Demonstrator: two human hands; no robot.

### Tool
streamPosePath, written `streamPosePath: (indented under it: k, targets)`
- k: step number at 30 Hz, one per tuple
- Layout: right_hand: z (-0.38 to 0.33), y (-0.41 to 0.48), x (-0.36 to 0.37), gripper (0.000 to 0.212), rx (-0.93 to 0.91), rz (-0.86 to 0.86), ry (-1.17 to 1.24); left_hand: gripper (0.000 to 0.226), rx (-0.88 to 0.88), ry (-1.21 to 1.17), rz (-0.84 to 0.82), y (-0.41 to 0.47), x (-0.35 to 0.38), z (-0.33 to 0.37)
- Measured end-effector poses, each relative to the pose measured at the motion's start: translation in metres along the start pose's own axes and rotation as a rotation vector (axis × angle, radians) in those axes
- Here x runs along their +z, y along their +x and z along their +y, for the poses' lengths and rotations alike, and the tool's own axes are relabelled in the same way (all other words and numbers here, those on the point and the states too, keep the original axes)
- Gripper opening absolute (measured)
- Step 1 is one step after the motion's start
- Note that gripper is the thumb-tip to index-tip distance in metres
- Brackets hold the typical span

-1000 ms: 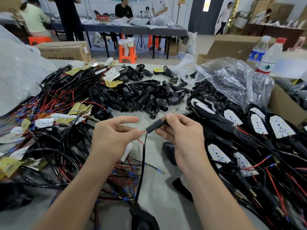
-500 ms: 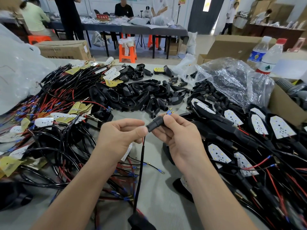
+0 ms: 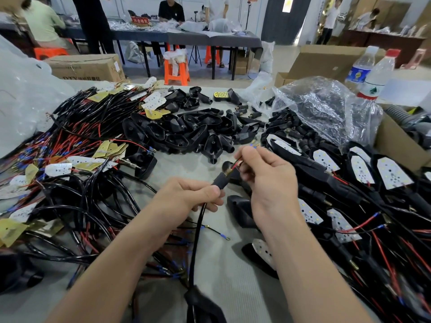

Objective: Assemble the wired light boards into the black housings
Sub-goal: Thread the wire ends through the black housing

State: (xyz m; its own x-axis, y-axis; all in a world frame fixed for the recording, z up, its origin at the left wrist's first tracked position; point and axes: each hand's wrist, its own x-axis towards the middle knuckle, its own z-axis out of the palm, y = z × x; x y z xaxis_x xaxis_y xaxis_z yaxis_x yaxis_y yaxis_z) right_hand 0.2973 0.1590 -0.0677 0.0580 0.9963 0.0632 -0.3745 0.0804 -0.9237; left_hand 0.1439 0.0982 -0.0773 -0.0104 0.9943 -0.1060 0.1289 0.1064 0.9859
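At the near edge of the grey table (image 3: 233, 287), one black housing (image 3: 203, 306) lies blurred, and one black cable (image 3: 197, 231) rises from it to the left hand (image 3: 186, 197). The left hand's fingers are curled round this cable, with thumb and forefinger clamping one short black tube (image 3: 219, 181) at its upper end. Two wires (image 3: 235, 164), one red and one yellow, emerge from the tube; the right hand (image 3: 265, 180) pinches them between thumb and curled fingers, their tips showing just above the knuckles. One loose housing (image 3: 240, 213) lies on the table directly below the right hand. To the right, a pile of assembled units (image 3: 349, 194) shows at least seven white light boards (image 3: 391, 172) seated in black housings, with red and black leads trailing across them. To the left, a tangle of wired boards (image 3: 70, 183) covers the table; the count cannot be determined. Beyond the hands, a heap of empty housings (image 3: 186, 131), well over ten, occupies the centre. One clear plastic bag (image 3: 326, 108) lies right of the heap, beside one open cardboard box (image 3: 401, 145). Two water bottles (image 3: 359, 68) stand behind the bag. One closed carton (image 3: 86, 66) sits far left. One orange stool (image 3: 175, 71) stands in the aisle before a long far table (image 3: 210, 39), with four persons (image 3: 171, 10) at or beside it
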Motion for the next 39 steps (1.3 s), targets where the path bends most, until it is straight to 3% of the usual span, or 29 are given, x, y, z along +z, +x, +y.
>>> streamPosePath:
  k: [8,11,13,15,17,19,21,23,27,29,31,33,35,37,39]
  targets:
    - [-0.009,0.004,0.003,0.014,-0.053,0.034,0.060,0.039,-0.130,-0.235,-0.369,-0.002,-0.001,0.005]
    - [-0.006,0.005,0.000,0.023,-0.098,0.058,0.005,0.038,-0.072,-0.119,-0.206,-0.001,0.003,0.003]
    - [-0.005,0.006,-0.003,0.029,-0.126,0.087,-0.047,0.033,0.067,0.166,0.019,0.002,0.007,-0.001]
    - [-0.004,0.006,-0.005,0.028,-0.143,0.120,-0.063,0.030,0.154,0.355,0.128,0.003,0.010,-0.001]
    - [-0.005,0.007,-0.004,0.025,-0.157,0.137,-0.065,0.035,0.116,0.150,0.027,0.002,0.009,0.004]
    - [-0.008,0.007,-0.002,0.022,-0.166,0.120,-0.057,0.039,-0.077,-0.420,-0.248,-0.001,0.010,0.009]
    - [-0.010,0.008,-0.001,0.023,-0.167,0.085,-0.052,0.040,-0.213,-0.603,-0.368,-0.003,0.011,0.011]
    - [-0.010,0.008,-0.003,0.024,-0.145,0.067,-0.048,0.040,-0.187,-0.465,-0.299,0.000,0.016,0.007]
    - [-0.007,0.006,-0.009,0.025,-0.069,0.095,-0.008,0.028,0.142,0.234,0.210,0.004,0.016,-0.004]
    - [-0.006,0.005,-0.008,0.026,-0.058,0.096,0.007,0.033,0.328,0.585,0.449,0.003,0.014,-0.015]
    - [-0.009,0.006,-0.008,0.026,-0.069,0.113,0.042,0.039,0.473,0.847,0.552,0.001,0.014,-0.016]
    - [-0.013,0.008,-0.012,0.025,-0.094,0.165,0.089,0.044,0.348,0.719,0.359,0.000,0.011,-0.012]
    - [-0.018,0.010,-0.018,0.024,-0.112,0.219,0.128,0.038,0.092,0.251,-0.125,0.000,0.002,-0.007]
    - [-0.022,0.011,-0.022,0.024,-0.118,0.250,0.162,0.035,-0.051,0.019,-0.508,-0.004,-0.011,-0.004]
    - [-0.027,0.012,-0.024,0.024,-0.136,0.265,0.202,0.038,-0.079,-0.049,-0.627,-0.007,-0.024,-0.003]
